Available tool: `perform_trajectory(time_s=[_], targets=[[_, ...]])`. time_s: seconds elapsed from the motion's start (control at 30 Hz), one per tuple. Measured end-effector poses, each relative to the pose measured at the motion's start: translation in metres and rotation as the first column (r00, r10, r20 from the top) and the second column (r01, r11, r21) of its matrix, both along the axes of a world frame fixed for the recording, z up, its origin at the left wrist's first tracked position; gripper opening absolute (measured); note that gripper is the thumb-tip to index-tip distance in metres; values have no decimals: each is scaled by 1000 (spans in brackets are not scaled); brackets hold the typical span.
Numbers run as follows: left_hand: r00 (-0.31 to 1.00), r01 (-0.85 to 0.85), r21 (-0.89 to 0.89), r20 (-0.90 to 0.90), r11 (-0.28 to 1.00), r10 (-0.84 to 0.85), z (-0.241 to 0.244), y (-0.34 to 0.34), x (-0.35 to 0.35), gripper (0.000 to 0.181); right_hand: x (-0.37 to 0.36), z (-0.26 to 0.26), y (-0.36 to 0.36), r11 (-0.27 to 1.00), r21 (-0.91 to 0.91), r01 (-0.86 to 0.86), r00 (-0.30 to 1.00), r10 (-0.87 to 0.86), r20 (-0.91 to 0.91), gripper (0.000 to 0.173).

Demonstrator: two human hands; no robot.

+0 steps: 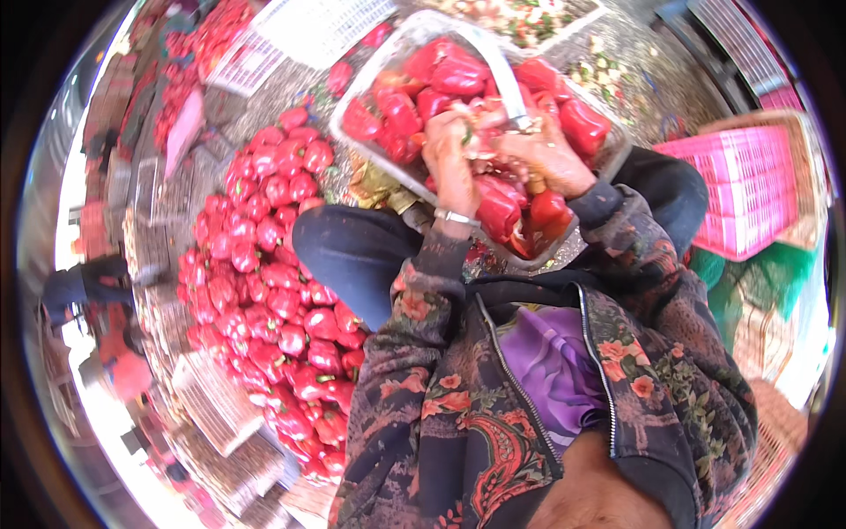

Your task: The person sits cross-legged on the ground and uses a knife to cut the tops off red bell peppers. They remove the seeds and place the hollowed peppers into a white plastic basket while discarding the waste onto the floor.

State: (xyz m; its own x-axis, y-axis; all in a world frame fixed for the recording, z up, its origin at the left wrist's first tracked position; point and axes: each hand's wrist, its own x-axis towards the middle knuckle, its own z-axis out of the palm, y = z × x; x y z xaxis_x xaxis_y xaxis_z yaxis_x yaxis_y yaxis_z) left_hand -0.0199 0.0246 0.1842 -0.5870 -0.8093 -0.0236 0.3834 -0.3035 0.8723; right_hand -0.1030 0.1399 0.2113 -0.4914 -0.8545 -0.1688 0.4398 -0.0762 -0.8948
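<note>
My left hand (446, 149), with a metal bracelet at the wrist, grips an opened red bell pepper (486, 129) whose pale, seedy inside shows. From the other side my right hand (548, 155) closes on the same pepper, pale seeds stuck to its fingers. Blur and the fingers hide the pepper's exact shape. Both hands are over a plastic basket (377, 165) between my knees, full of red bell peppers (456, 69), some cut open. A pale curved handle (496, 63) arches above them, its lower end close to my right fingers.
Beside my left knee lies a large heap of whole red bell peppers (284, 278). A white crate (317, 26) stands beyond it. At the top, a tray (529, 23) holds pepper scraps. Pink crates (733, 192) stand to my right. Another person's dark-clothed legs (92, 284) appear at far left.
</note>
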Motion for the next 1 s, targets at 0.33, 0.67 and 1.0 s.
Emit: perform_trajectory(time_s=[0.33,0.67,1.0], targets=[[927,372,202,-122,906,-354,-10,-13,18,15,1,25,-12,913,396,101,971,-3,-241,46],[983,139,79,107,987,-147,25,-18,8,12,-17,5,-21,845,506,171,976,-74,-206,47],[938,56,-645,296,762,181,163,-98,43,47,-4,2,-31,887,435,155,986,-114,-120,29]])
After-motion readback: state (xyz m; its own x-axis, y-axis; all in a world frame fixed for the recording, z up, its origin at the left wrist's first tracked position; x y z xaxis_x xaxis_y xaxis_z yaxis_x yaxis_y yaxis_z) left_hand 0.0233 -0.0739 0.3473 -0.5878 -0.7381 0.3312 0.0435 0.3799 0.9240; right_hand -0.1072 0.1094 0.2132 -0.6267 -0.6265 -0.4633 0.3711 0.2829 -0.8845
